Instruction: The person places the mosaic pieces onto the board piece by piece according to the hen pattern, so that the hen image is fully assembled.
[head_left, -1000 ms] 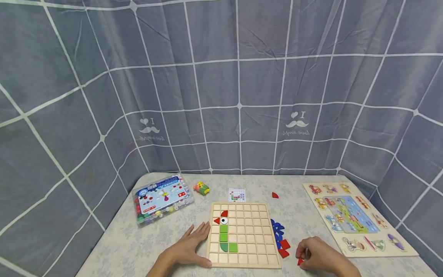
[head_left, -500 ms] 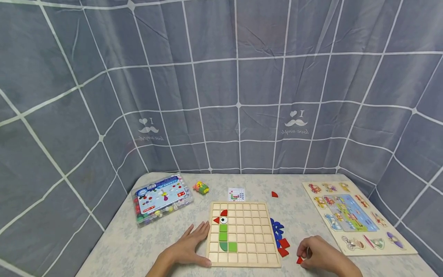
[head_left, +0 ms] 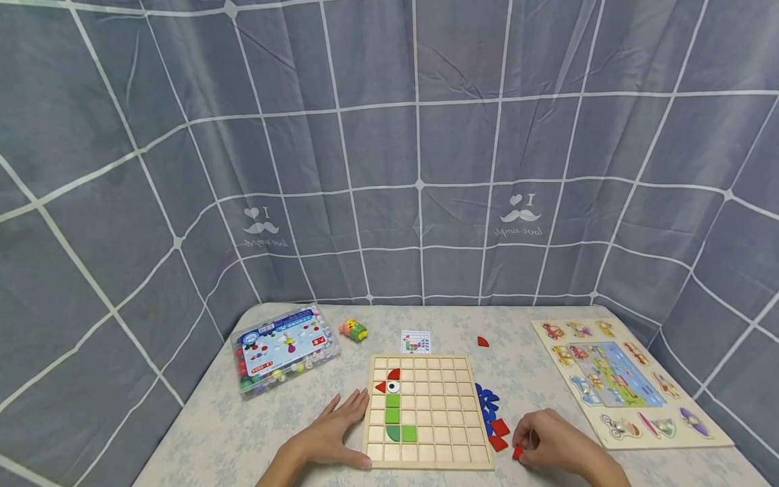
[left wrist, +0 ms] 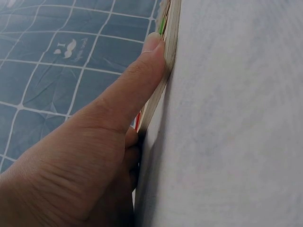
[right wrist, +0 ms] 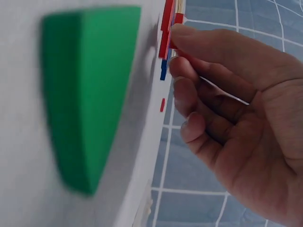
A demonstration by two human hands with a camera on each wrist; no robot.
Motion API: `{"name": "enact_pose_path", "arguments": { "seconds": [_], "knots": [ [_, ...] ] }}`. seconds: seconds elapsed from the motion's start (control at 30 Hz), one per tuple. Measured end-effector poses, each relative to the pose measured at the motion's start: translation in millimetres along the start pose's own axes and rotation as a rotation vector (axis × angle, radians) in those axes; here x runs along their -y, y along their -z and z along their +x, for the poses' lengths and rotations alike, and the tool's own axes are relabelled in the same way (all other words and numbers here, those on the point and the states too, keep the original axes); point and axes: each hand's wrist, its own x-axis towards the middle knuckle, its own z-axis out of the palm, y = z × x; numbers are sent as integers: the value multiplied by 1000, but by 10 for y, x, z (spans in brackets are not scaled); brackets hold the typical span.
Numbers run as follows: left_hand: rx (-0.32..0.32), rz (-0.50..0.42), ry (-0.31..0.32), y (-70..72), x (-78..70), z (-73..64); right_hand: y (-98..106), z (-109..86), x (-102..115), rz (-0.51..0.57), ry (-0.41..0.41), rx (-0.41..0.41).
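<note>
A wooden grid board (head_left: 438, 454) lies in front of me in the head view. On its left side are green square tiles (head_left: 392, 416), a green quarter-round, a white eye tile (head_left: 393, 387) and red pieces. My left hand (head_left: 331, 433) rests with fingers spread against the board's left edge, its thumb by the near corner. To the right of the board, my right hand (head_left: 556, 443) pinches a small red tile (head_left: 518, 452) low over the table; its exact shape is partly hidden by the fingers. Close to the right wrist camera lies a thick green piece (right wrist: 90, 94).
Blue pieces (head_left: 487, 402) and red square tiles (head_left: 500, 427) lie along the board's right edge. Behind the board are a pattern card (head_left: 416, 342), a red quarter-round (head_left: 483, 341) and a small toy (head_left: 353, 330). A bead box (head_left: 286, 350) stands left, a picture puzzle (head_left: 694, 443) right.
My right hand has shifted slightly left with the red tile, closer to the red squares. The left hand stays in place on the board's edge.
</note>
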Motion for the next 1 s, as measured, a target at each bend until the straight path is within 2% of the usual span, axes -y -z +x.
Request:
{"name": "enact_pose_path", "arguments": {
  "seconds": [0.17, 0.5, 0.7, 1.0],
  "knots": [
    [4, -8, 10, 3, -5, -3, -10, 85, 98, -19, 48, -13],
    [-11, 25, -4, 7, -2, 2, -52, 286, 354, -35, 203, -34],
    [-16, 23, -11, -2, 14, 6, -60, 421, 553, -19, 226, -18],
    [-14, 32, -9, -22, 38, 17, -158, 595, 822, -90, 261, -55]
  ]
}}
